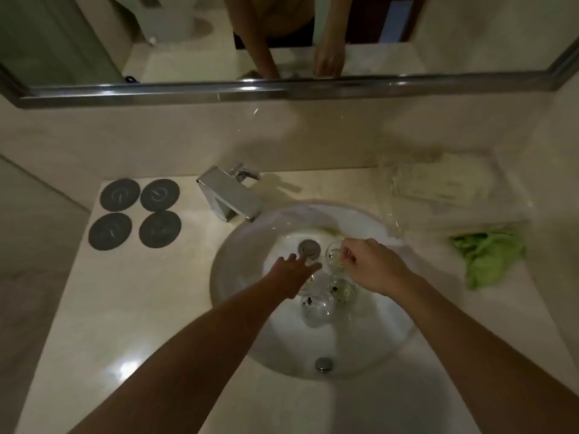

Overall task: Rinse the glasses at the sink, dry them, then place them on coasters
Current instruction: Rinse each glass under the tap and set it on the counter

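Several clear glasses sit in the white round sink [238, 321]. My right hand [372, 267] grips the rim of the far glass [333, 252], close to the drain plug [309, 247]. Two more glasses, one at the right [343, 291] and one nearer me [315, 306], stand just below my hands. Fingers apart and holding nothing, my left hand [293, 272] reaches over the basin towards the drain. Several round dark grey coasters [134, 213] lie on the counter left of the sink.
A chrome faucet [230, 195] stands at the sink's back left. A green cloth [488, 255] lies on the counter at the right, with pale folded towels [438, 183] behind it. A mirror [282, 39] runs along the wall.
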Motion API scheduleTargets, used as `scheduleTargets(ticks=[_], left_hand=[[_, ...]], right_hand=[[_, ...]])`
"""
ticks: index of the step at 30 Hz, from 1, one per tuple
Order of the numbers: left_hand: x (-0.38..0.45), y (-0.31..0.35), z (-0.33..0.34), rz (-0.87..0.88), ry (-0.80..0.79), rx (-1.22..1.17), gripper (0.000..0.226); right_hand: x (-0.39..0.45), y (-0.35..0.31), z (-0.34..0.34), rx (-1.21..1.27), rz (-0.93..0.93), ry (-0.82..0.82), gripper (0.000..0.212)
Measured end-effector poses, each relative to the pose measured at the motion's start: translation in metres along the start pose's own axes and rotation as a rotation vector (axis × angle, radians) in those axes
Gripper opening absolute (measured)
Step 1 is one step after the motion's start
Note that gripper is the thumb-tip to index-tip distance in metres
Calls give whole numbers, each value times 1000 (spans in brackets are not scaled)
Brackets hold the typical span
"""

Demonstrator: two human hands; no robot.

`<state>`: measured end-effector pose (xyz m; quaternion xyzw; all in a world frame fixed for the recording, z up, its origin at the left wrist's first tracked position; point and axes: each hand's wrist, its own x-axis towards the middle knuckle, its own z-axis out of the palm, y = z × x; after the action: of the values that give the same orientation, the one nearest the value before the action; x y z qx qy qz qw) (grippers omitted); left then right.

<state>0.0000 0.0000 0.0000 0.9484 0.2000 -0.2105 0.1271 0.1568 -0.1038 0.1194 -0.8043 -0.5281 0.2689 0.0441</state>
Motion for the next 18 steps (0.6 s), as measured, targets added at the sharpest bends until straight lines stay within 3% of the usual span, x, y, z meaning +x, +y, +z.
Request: scheduleTargets(ticks=[4, 8, 14, 18], left_hand=[[4, -4, 6, 61, 87, -140, 87], [0, -8, -10, -39, 156, -164, 89], [-30, 7, -58, -127, 271, -368, 81], [-47, 23, -81, -103, 324, -488, 81]], right_hand=[[4, 5, 11, -4, -47, -8, 15], [14, 12, 19, 27, -108, -35, 19], [11, 12, 39, 268, -159, -111, 89], [0, 5, 58, 435, -132, 68, 104]])
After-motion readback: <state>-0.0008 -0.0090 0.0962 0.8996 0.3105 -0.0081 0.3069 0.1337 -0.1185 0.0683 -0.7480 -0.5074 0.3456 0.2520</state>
